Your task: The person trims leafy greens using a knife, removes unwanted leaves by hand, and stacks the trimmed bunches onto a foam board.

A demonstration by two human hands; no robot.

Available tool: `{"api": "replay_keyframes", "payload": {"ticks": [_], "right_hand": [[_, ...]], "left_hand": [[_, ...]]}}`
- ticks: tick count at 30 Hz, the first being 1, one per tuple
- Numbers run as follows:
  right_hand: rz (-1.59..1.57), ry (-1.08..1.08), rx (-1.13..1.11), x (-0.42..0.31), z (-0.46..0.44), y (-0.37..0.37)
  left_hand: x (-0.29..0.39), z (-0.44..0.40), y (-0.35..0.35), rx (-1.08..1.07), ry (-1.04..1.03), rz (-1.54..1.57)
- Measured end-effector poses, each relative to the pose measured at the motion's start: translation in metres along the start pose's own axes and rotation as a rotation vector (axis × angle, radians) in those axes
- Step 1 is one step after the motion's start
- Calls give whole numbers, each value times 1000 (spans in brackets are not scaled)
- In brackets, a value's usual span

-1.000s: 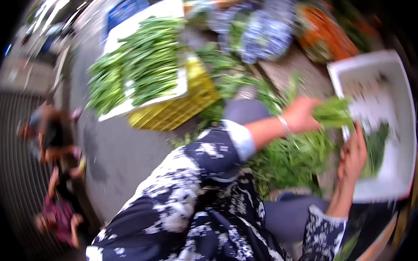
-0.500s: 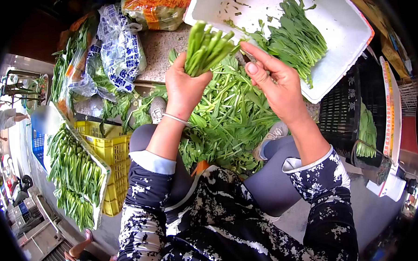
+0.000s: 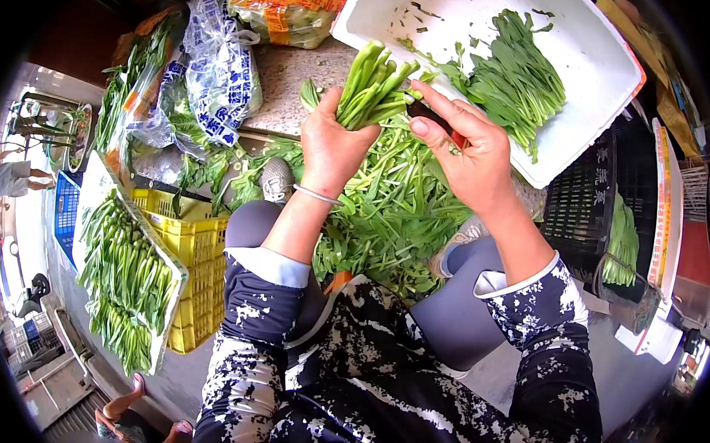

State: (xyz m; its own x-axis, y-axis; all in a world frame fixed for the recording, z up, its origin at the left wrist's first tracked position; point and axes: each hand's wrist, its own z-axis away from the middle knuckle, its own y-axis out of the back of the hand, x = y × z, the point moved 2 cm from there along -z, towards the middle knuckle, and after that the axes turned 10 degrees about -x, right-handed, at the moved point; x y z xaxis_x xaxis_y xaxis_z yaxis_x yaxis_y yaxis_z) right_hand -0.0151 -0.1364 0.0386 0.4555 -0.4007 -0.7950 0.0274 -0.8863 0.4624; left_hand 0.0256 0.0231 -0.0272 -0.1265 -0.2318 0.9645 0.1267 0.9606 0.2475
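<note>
My left hand [image 3: 332, 147] is closed round a bunch of green leafy-vegetable stems [image 3: 371, 84], cut ends pointing up. Close beside it on the right, my right hand [image 3: 479, 157] has its thumb and forefinger at the stem ends. A small knife [image 3: 432, 117] with a dark blade and a red part shows in my right palm; the curled fingers hide much of it. Below both hands, a heap of loose green leaves and stems [image 3: 401, 196] lies on the ground between my shoes.
A white foam box [image 3: 472, 2] at upper right holds trimmed greens [image 3: 517, 80]. Yellow crates [image 3: 196, 307] stand at left beside a tray of greens [image 3: 131, 271]. A black crate [image 3: 572, 204] is at right. Bagged vegetables [image 3: 220, 77] sit at upper left. Another person's legs [image 3: 133, 405] show at lower left.
My right hand has turned slightly, and the knife in it now shows. The bunch stays in my left hand, its stems fanned a little more. The whole view has shifted slightly.
</note>
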Motion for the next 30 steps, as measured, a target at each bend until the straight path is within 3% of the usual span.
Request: {"api": "replay_keyframes", "payload": {"ticks": [5, 8, 10, 12, 14, 15, 17, 22, 25, 28, 30], "right_hand": [[-46, 19, -26, -1, 0, -1], [84, 21, -24, -10, -2, 3], [294, 62, 147, -12, -5, 9], [74, -12, 182, -9, -8, 13], [-157, -149, -34, -1, -9, 10], [-156, -149, -36, -1, -9, 11], [-268, -355, -169, 3, -7, 12], [-394, -283, -220, 4, -9, 10], [-208, -180, -113, -2, -12, 15], [-320, -244, -203, -5, -12, 20], [-318, -230, -223, -5, -10, 17]], "left_hand": [[2, 4, 4, -13, -13, -89], [4, 4, 5, -8, 4, -91], [0, 5, 5, -19, -17, -19], [-3, 4, 4, -18, -24, -12], [-2, 6, 3, 50, -80, 59], [0, 8, 5, 52, -79, 60], [6, 12, 8, 37, -66, -149], [8, 17, 13, 26, -96, -277], [-2, 16, 12, -143, -93, 31], [2, 20, 11, -321, -34, 191], [1, 22, 11, -362, -29, 135]]}}
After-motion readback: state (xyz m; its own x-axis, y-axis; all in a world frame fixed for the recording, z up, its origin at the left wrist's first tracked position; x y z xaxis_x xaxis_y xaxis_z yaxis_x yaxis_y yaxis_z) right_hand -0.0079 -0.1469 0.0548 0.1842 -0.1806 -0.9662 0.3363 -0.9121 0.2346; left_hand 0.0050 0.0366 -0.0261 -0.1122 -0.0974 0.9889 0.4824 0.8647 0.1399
